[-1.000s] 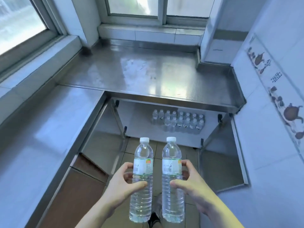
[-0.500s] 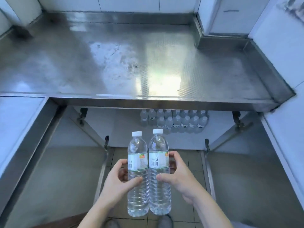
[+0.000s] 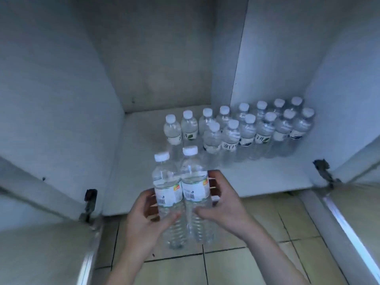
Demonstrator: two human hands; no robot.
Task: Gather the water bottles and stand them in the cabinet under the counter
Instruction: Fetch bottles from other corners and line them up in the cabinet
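Head cam: left hand (image 3: 141, 219) grips one water bottle (image 3: 167, 194), right hand (image 3: 224, 206) the other bottle (image 3: 195, 190) — upright, touching, just outside the cabinet (image 3: 144, 153).

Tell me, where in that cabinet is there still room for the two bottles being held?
The left half of the cabinet floor is bare, between the left wall and the standing bottles. A bare strip runs along the front edge. The right rear corner is crowded.

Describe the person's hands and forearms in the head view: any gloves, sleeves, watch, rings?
Both are bare. The left hand and the right hand show no gloves, and no rings are visible. The forearms are uncovered down to the frame's bottom edge: no sleeves, watch, wristband or markings in view.
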